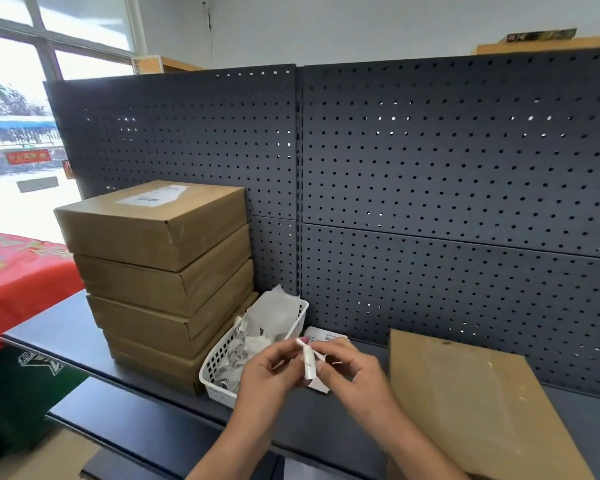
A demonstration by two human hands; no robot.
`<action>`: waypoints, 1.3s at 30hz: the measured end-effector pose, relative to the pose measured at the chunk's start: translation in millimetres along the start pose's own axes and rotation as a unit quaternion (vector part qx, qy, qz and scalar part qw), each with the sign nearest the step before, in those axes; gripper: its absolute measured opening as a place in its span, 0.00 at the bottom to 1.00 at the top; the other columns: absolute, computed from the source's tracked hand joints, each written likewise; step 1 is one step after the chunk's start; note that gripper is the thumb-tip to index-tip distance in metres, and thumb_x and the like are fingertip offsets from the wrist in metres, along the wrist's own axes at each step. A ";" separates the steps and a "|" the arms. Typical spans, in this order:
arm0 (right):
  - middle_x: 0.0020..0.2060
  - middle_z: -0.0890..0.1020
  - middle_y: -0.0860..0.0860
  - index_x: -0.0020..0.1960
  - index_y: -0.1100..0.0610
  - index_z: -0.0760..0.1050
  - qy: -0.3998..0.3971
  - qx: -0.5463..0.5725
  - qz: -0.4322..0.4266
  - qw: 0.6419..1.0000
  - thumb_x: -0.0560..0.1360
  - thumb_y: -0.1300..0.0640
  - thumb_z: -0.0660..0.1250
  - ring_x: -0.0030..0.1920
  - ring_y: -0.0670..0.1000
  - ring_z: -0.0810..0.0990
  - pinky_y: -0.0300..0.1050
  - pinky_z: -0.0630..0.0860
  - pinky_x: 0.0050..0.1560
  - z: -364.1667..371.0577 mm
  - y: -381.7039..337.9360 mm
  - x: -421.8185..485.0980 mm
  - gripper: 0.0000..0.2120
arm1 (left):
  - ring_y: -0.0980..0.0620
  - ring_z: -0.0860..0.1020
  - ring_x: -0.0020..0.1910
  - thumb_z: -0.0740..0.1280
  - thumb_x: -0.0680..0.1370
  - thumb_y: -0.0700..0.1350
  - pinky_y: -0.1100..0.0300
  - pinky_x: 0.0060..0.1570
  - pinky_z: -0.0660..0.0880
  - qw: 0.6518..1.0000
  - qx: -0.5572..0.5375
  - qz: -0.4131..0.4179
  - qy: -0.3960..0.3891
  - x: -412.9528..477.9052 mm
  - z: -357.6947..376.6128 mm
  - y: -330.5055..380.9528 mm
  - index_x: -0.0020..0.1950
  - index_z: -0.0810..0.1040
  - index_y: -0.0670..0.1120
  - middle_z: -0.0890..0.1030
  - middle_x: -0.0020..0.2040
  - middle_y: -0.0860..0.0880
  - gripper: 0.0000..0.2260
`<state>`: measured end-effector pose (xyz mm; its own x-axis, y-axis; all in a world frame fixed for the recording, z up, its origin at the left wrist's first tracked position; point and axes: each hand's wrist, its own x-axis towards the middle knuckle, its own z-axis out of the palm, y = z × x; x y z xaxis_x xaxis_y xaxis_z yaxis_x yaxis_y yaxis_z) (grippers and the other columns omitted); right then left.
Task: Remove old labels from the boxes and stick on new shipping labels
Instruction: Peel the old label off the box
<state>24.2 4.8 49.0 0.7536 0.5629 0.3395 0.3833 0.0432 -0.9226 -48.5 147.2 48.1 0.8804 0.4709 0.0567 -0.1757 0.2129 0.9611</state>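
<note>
box stack (160,282) left, basket (219,372) beside it — lone box (471,403) right.

Nothing is legible: the shipping label (149,196) on the top box (174,233) and the red banner (28,156) outside are blurred.

I see a dark shelf (66,327). On its left stands a stack of cardboard boxes (160,271), with a white basket (219,372) just beside it. A label sheet (323,336) lies behind the basket, and a flat cardboard box (471,403) rests at the right.
</note>
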 end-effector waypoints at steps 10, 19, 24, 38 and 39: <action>0.58 0.86 0.46 0.68 0.54 0.78 0.018 0.056 0.073 0.996 0.81 0.69 0.65 0.60 0.48 0.84 0.45 0.78 0.66 3.6 14.3 -2.5 0.18 | 0.52 0.83 0.41 0.72 0.79 0.37 0.58 0.44 0.80 0.985 0.108 0.108 0.076 22.1 -20.7 7.9 0.49 0.84 0.45 0.85 0.44 0.48 0.03; 0.51 0.87 0.48 0.60 0.51 0.81 0.017 -0.033 0.069 0.997 0.81 0.69 0.64 0.52 0.50 0.85 0.45 0.81 0.57 -15.7 21.1 -3.5 0.17 | 0.54 0.76 0.39 0.73 0.78 0.42 0.56 0.28 0.70 0.727 0.616 0.293 0.077 78.7 -89.1 3.3 0.47 0.75 0.53 0.74 0.43 0.58 0.08; 0.50 0.86 0.49 0.60 0.51 0.81 0.044 -0.033 0.065 0.996 0.81 0.70 0.63 0.48 0.52 0.85 0.49 0.81 0.54 -21.2 24.1 -1.5 0.18 | 0.46 0.79 0.34 0.77 0.72 0.39 0.58 0.25 0.63 0.663 0.705 0.251 0.005 92.0 -95.0 -19.2 0.41 0.78 0.50 0.77 0.39 0.53 0.10; 0.50 0.86 0.46 0.58 0.49 0.82 0.048 -0.057 0.075 0.994 0.80 0.69 0.62 0.49 0.50 0.85 0.57 0.82 0.54 -11.2 26.4 4.0 0.19 | 0.41 0.80 0.58 0.61 0.78 0.30 0.53 0.51 0.75 0.536 0.829 0.043 -0.151 80.7 -76.1 -24.4 0.71 0.74 0.44 0.79 0.59 0.42 0.22; 0.50 0.86 0.46 0.58 0.49 0.82 0.049 -0.056 0.073 0.995 0.80 0.69 0.62 0.48 0.50 0.85 0.57 0.82 0.54 -11.0 25.9 4.3 0.19 | 0.41 0.79 0.61 0.60 0.79 0.29 0.52 0.55 0.75 0.513 0.842 0.061 -0.155 80.8 -76.3 -26.9 0.74 0.70 0.42 0.77 0.64 0.40 0.24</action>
<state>43.2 -0.7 28.7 0.8523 0.4723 0.2245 0.3187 -0.1287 -0.9391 -6.2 244.8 6.2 0.9819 0.1774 -0.0668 0.1611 -0.9665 -0.2000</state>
